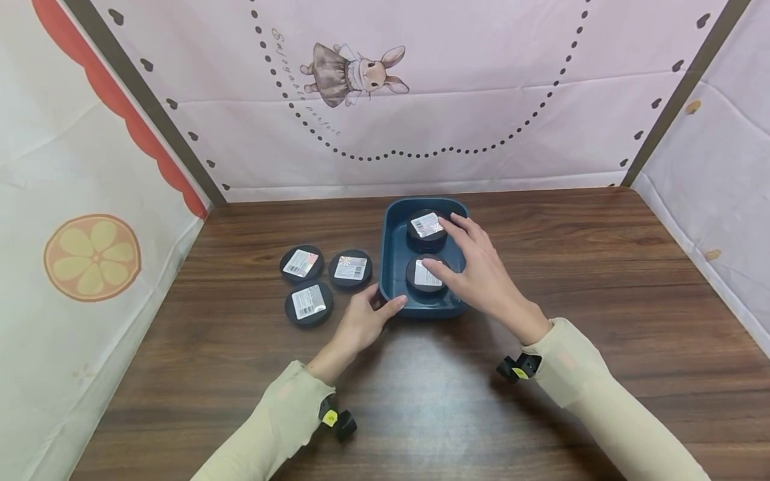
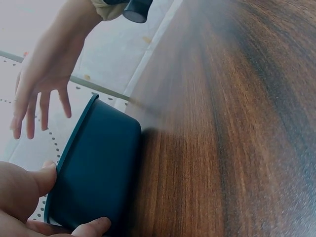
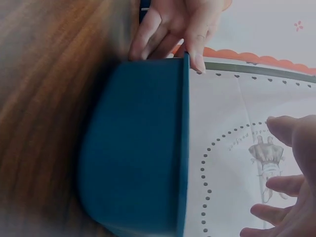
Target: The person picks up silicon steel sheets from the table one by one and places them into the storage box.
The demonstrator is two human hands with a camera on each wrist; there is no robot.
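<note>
A dark blue plastic bin (image 1: 395,260) stands on the table. My left hand (image 1: 362,322) grips its near left corner, thumb over the rim and fingers against the outer wall. Inside the bin are black round containers with silver labels: one toward the back (image 1: 426,235) and another nearer the front (image 1: 424,283). Above the bin's right side hovers my right hand (image 1: 486,275), its fingers spread and holding nothing. In the right wrist view, its fingers (image 3: 286,185) are apart from the bin's rim.
Three more black round containers lie left of the bin: one at the back (image 1: 295,272), one nearest the bin (image 1: 351,280) and one in front (image 1: 301,322). The wooden table (image 1: 601,280) meets a printed cloth backdrop (image 1: 481,80) behind, with cloth sides too.
</note>
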